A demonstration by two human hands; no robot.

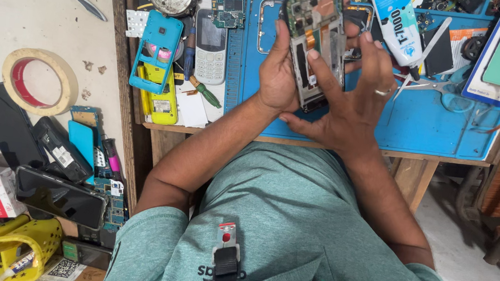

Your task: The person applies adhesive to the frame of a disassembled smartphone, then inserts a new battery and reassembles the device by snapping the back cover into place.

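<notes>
blue mat (425, 125) | 1 opened phone (316, 42) | left hand (279, 72), right hand (346, 107) hold

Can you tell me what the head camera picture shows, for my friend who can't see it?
Two hands, left hand and right hand, hold an opened phone with its insides showing, above a blue work mat. Phone parts, a glue tube and a tape roll lie around.
</notes>
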